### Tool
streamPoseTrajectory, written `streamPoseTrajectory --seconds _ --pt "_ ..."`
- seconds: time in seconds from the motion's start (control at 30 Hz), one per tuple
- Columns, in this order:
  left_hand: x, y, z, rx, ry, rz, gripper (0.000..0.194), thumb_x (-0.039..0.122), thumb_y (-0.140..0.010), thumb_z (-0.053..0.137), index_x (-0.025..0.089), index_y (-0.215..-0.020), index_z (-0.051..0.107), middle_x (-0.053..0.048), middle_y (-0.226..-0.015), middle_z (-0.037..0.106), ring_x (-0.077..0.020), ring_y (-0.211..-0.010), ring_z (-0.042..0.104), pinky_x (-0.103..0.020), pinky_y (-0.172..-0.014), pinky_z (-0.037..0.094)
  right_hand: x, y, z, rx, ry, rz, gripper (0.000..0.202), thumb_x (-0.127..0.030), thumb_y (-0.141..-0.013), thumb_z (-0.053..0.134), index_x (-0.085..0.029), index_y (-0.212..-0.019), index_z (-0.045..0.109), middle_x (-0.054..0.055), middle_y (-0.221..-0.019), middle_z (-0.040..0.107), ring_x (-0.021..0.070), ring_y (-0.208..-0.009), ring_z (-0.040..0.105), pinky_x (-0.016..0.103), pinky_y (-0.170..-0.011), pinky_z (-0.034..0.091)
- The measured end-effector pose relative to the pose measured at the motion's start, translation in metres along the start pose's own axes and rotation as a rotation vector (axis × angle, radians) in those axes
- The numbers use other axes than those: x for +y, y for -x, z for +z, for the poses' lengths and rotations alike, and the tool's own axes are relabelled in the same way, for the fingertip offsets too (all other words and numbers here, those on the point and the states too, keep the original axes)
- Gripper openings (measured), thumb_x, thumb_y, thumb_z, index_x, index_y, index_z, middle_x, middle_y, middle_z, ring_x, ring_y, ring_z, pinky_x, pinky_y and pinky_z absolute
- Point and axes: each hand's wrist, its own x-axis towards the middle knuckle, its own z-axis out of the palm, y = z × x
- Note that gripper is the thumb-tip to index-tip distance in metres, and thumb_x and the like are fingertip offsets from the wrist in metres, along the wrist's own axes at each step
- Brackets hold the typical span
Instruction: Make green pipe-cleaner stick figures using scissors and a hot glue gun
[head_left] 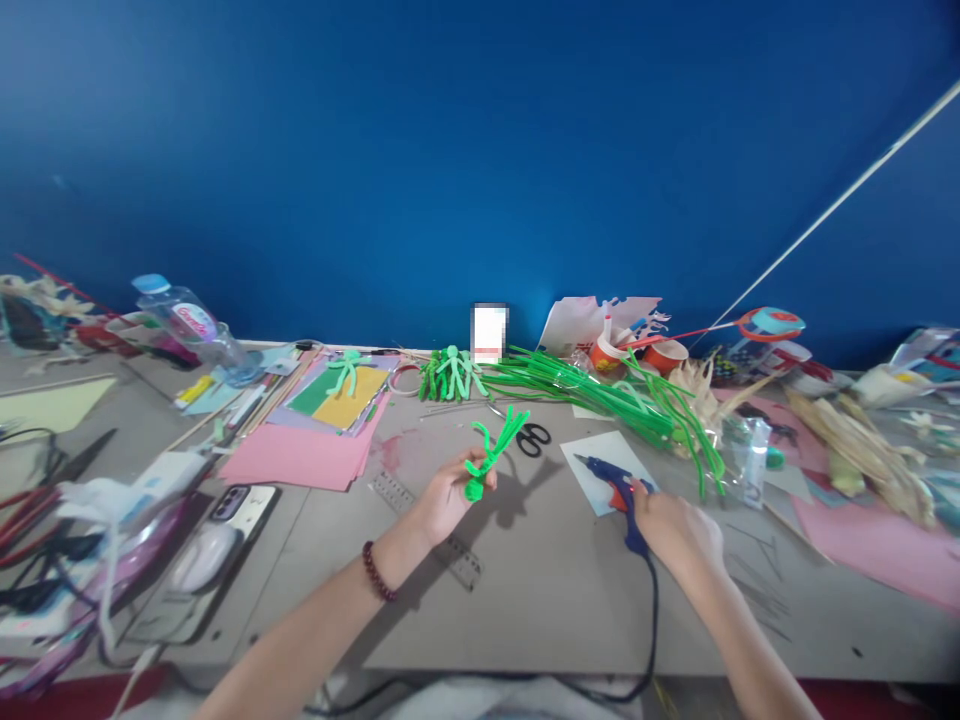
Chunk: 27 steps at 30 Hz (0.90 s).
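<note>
Pinched in the fingers of my left hand (448, 492) is a bright green pipe-cleaner figure (491, 455), raised above the table, its round end low and its loose stems pointing up. My right hand (679, 530) is at a dark blue glue gun (634, 515) with an orange trigger, its fingers around the handle. The gun's nozzle points left over a white sheet of paper (592, 455). Black-handled scissors (533, 440) lie between the two hands, farther back. Under my left forearm a clear ruler (457, 562) is partly covered.
Green pipe cleaners (600, 395) spread along the back, beside several finished green figures (452, 372). Pink paper (300, 455) and coloured sheets lie left, near a phone (244, 505), a mouse (206, 557) and a water bottle (191, 320). The gun's cord (654, 620) runs over the front edge.
</note>
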Motion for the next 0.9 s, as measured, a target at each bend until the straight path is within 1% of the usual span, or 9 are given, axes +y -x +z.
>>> streamPoseTrajectory --seconds 0.1,0.2,0.27,0.37,0.43,0.57,0.63,0.73,0.9 --pt "-0.002 -0.001 -0.002 -0.028 0.015 0.0 0.008 0.02 -0.069 0.063 0.014 -0.073 0.061 -0.002 -0.059 0.057 -0.0141 -0.064 0.051 -0.028 -0.071 0.037 -0.012 0.015 -0.015 0.273 -0.047 -0.136 0.054 -0.05 -0.091 0.029 -0.019 -0.068 0.068 0.011 -0.065 0.067 0.0253 -0.062 0.064 0.033 -0.058 0.043" --pt "-0.001 0.0 0.0 -0.028 0.008 -0.025 0.009 0.021 -0.068 0.064 0.014 -0.072 0.06 -0.002 -0.058 0.056 -0.0142 -0.064 0.05 -0.028 -0.071 0.037 -0.035 0.03 -0.037 0.592 -0.298 -0.632 0.034 -0.039 -0.09 0.043 -0.019 -0.072 0.063 0.006 -0.07 0.066 0.018 -0.07 0.062 0.027 -0.064 0.044" --pt "0.001 0.001 0.004 -0.008 -0.009 -0.049 0.009 0.021 -0.068 0.064 0.014 -0.071 0.06 -0.001 -0.058 0.055 -0.0141 -0.063 0.05 -0.029 -0.072 0.038 -0.055 0.037 -0.052 0.666 -0.381 -0.978 0.02 -0.028 -0.09 0.048 -0.019 -0.082 0.063 0.006 -0.085 0.067 0.0172 -0.084 0.061 0.03 -0.08 0.044" --pt "0.004 0.004 0.01 -0.016 -0.037 -0.055 0.009 0.021 -0.067 0.065 0.014 -0.071 0.061 -0.001 -0.057 0.054 -0.0135 -0.062 0.05 -0.029 -0.073 0.038 -0.085 0.038 -0.065 0.667 -0.321 -1.275 0.016 -0.022 -0.09 0.048 -0.02 -0.099 0.062 0.007 -0.104 0.065 0.0188 -0.104 0.055 0.036 -0.096 0.037" --pt "0.006 0.006 0.012 -0.047 -0.061 -0.055 0.011 0.023 -0.067 0.066 0.013 -0.07 0.062 -0.001 -0.057 0.054 -0.0132 -0.062 0.05 -0.029 -0.072 0.039 -0.101 0.035 -0.066 0.649 -0.273 -1.344 0.018 -0.02 -0.091 0.046 -0.019 -0.099 0.062 0.007 -0.102 0.066 0.0187 -0.102 0.055 0.036 -0.095 0.037" --pt "0.009 0.006 0.012 -0.066 -0.067 -0.064 0.017 0.028 -0.067 0.07 0.013 -0.065 0.062 -0.001 -0.055 0.053 -0.0128 -0.059 0.049 -0.029 -0.069 0.04 -0.117 0.025 -0.059 0.591 -0.228 -1.371 0.02 -0.021 -0.092 0.045 -0.017 -0.087 0.064 0.006 -0.077 0.066 0.0158 -0.076 0.058 0.032 -0.076 0.042" --pt "0.01 0.006 0.011 -0.021 -0.057 -0.036 0.023 0.035 -0.068 0.069 0.013 -0.07 0.064 -0.003 -0.061 0.057 -0.0143 -0.062 0.052 -0.029 -0.069 0.041 -0.118 0.021 -0.054 0.565 -0.259 -1.354 0.019 -0.024 -0.092 0.047 -0.016 -0.085 0.064 0.005 -0.073 0.065 0.0155 -0.072 0.057 0.03 -0.072 0.041" --pt "0.012 0.006 0.009 0.043 -0.189 0.113 0.029 0.042 -0.071 0.067 0.014 -0.08 0.066 -0.005 -0.074 0.063 -0.0168 -0.072 0.056 -0.03 -0.072 0.041 -0.117 0.015 -0.047 0.559 -0.348 -1.287 0.02 -0.028 -0.091 0.048 -0.017 -0.085 0.064 0.005 -0.076 0.066 0.0159 -0.073 0.058 0.029 -0.07 0.041" --pt "0.009 0.004 0.006 0.239 -0.567 0.31 0.021 0.028 -0.063 0.076 0.017 -0.078 0.065 0.0 -0.072 0.062 -0.0126 -0.068 0.053 -0.024 -0.067 0.041 -0.117 0.01 -0.039 0.572 -0.478 -1.226 0.018 -0.029 -0.091 0.049 -0.018 -0.09 0.064 0.006 -0.084 0.069 0.0164 -0.078 0.06 0.028 -0.072 0.044"
